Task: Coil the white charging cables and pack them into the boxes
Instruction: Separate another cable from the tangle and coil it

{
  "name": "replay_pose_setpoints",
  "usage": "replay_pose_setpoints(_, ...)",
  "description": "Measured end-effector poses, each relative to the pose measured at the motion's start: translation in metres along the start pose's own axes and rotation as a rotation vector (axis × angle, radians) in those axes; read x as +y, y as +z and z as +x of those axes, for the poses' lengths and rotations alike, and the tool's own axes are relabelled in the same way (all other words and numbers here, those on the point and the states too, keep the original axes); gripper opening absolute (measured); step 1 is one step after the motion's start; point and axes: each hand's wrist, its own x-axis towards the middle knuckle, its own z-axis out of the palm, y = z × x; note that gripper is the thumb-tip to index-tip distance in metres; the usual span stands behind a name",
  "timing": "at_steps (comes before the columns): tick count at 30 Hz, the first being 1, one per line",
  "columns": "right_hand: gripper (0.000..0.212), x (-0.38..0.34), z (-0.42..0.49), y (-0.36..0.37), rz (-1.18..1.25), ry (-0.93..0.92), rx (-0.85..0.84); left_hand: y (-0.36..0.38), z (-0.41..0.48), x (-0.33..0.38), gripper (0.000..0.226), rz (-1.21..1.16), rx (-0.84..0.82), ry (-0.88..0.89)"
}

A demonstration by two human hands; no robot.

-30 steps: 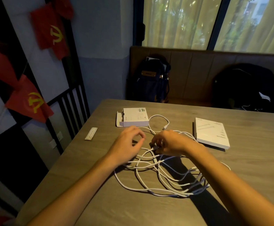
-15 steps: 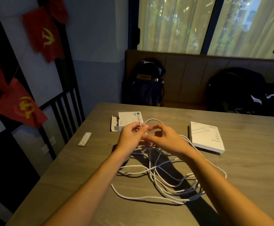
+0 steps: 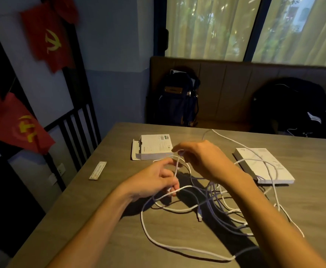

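Note:
A tangle of white charging cables [image 3: 206, 207] sprawls over the wooden table [image 3: 119, 219], with one plug end [image 3: 199, 216] lying free. My left hand [image 3: 154, 180] grips a cable strand near its end in curled fingers. Just above and to the right, my right hand [image 3: 200, 159] pinches a loop of the same cable, lifted off the table. An open white box [image 3: 154, 147] with its flap out lies behind my hands. A second, flat white box [image 3: 262, 165] lies at the right, with cable strands draped across it.
A small paper packet [image 3: 98, 170] lies near the table's left edge. Beyond the table a bench holds a dark backpack [image 3: 179, 101] and dark clothing [image 3: 293, 109]. Red flags [image 3: 47, 37] hang on the left wall by a black railing.
Both hands have lifted a cable and drawn apart, the left toward me, the right up. A strand now stretches over the far table and the flat box; the tangle has spread out.

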Motion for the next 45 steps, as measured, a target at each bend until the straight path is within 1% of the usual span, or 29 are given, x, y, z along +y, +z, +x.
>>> replay_pose_setpoints(1, 0.027, 0.000, -0.001, 0.002, 0.098, -0.001, -0.008, 0.002, 0.000, 0.000, 0.022, -0.015, -0.058, 0.017)
replay_pose_setpoints(2, 0.022, 0.002, -0.001, 0.003, 0.198, 0.004, -0.008, 0.002, 0.000, -0.001, 0.019, -0.096, -0.104, 0.049)
replay_pose_setpoints(4, 0.019, 0.008, -0.002, 0.005, 0.351, 0.055, 0.012, -0.001, 0.000, 0.001, 0.022, -0.391, -0.128, 0.129)
replay_pose_setpoints(5, 0.020, 0.010, -0.003, 0.007, 0.390, 0.094, 0.023, -0.002, 0.001, 0.003, 0.024, -0.522, -0.099, 0.171)
replay_pose_setpoints(7, 0.021, 0.011, -0.007, 0.011, 0.409, 0.155, -0.003, -0.004, 0.003, 0.010, 0.030, -0.731, -0.043, 0.255)
replay_pose_setpoints(10, 0.016, 0.000, -0.015, 0.023, 0.333, 0.140, -0.152, 0.002, 0.013, 0.025, 0.036, -1.013, -0.038, 0.361)
replay_pose_setpoints(12, 0.012, -0.010, -0.017, 0.028, 0.294, 0.122, -0.162, 0.009, 0.023, 0.038, 0.036, -1.051, 0.025, 0.406)
replay_pose_setpoints(13, 0.013, -0.013, -0.018, 0.027, 0.280, 0.126, -0.148, 0.013, 0.030, 0.043, 0.037, -1.020, 0.066, 0.419)
replay_pose_setpoints(14, 0.014, -0.015, -0.019, 0.026, 0.279, 0.142, -0.150, 0.017, 0.037, 0.045, 0.038, -0.944, 0.109, 0.430)
replay_pose_setpoints(15, 0.016, -0.015, -0.021, 0.025, 0.278, 0.162, -0.168, 0.021, 0.043, 0.045, 0.038, -0.778, 0.175, 0.447)
replay_pose_setpoints(16, 0.016, -0.014, -0.023, 0.022, 0.275, 0.182, -0.199, 0.024, 0.048, 0.042, 0.037, -0.520, 0.270, 0.469)
replay_pose_setpoints(18, 0.011, -0.008, -0.030, 0.012, 0.289, 0.223, -0.251, 0.027, 0.053, 0.033, 0.035, 0.100, 0.468, 0.495)
replay_pose_setpoints(19, 0.009, -0.002, -0.032, 0.006, 0.295, 0.252, -0.265, 0.025, 0.053, 0.028, 0.035, 0.330, 0.507, 0.493)
replay_pose_setpoints(20, 0.008, 0.005, -0.032, -0.002, 0.275, 0.286, -0.270, 0.021, 0.053, 0.024, 0.034, 0.474, 0.504, 0.473)
replay_pose_setpoints(22, 0.009, 0.016, -0.028, -0.019, 0.182, 0.335, -0.232, 0.013, 0.052, 0.019, 0.030, 0.639, 0.448, 0.404)
replay_pose_setpoints(24, 0.009, 0.021, -0.022, -0.033, 0.058, 0.312, -0.153, 0.012, 0.049, 0.021, 0.025, 0.792, 0.370, 0.269)
replay_pose_setpoints(25, 0.010, 0.020, -0.018, -0.037, -0.015, 0.291, -0.110, 0.013, 0.048, 0.027, 0.026, 0.808, 0.323, 0.220)
replay_pose_setpoints(26, 0.010, 0.019, -0.015, -0.041, -0.079, 0.275, -0.059, 0.014, 0.047, 0.034, 0.030, 0.748, 0.273, 0.197)
replay_pose_setpoints(28, 0.009, 0.019, -0.013, -0.048, -0.131, 0.242, 0.061, 0.011, 0.044, 0.054, 0.041, 0.462, 0.179, 0.189)
replay_pose_setpoints(29, 0.009, 0.022, -0.012, -0.052, -0.115, 0.205, 0.117, 0.004, 0.042, 0.063, 0.045, 0.295, 0.117, 0.176)
replay_pose_setpoints(31, 0.019, 0.026, -0.013, -0.060, 0.007, 0.130, 0.177, -0.012, 0.038, 0.074, 0.047, -0.037, -0.091, 0.127)
replay_pose_setpoints(33, 0.022, 0.025, -0.014, -0.064, 0.179, 0.080, 0.178, -0.022, 0.035, 0.078, 0.046, -0.307, -0.303, 0.140)
replay_pose_setpoints(35, 0.016, 0.022, -0.013, -0.062, 0.307, 0.059, 0.135, -0.021, 0.035, 0.078, 0.045, -0.500, -0.381, 0.200)
replay_pose_setpoints(37, 0.008, 0.020, -0.009, -0.055, 0.335, 0.088, 0.016, -0.014, 0.036, 0.084, 0.044, -0.638, -0.356, 0.285)
replay_pose_setpoints(39, 0.006, 0.020, -0.006, -0.043, 0.286, 0.134, -0.136, -0.008, 0.038, 0.090, 0.043, -0.805, -0.310, 0.389)
replay_pose_setpoints(41, 0.006, 0.016, -0.006, -0.033, 0.257, 0.151, -0.288, -0.008, 0.042, 0.094, 0.043, -1.002, -0.320, 0.462)
replay_pose_setpoints(42, 0.009, 0.012, -0.006, -0.029, 0.266, 0.159, -0.359, -0.009, 0.043, 0.094, 0.043, -1.062, -0.309, 0.496)
replay_pose_setpoints(43, 0.012, 0.007, -0.007, -0.026, 0.280, 0.169, -0.415, -0.010, 0.045, 0.092, 0.044, -1.084, -0.255, 0.529)
replay_pose_setpoints(45, 0.014, 0.000, -0.007, -0.025, 0.278, 0.173, -0.437, -0.011, 0.049, 0.087, 0.044, -1.038, -0.048, 0.564)
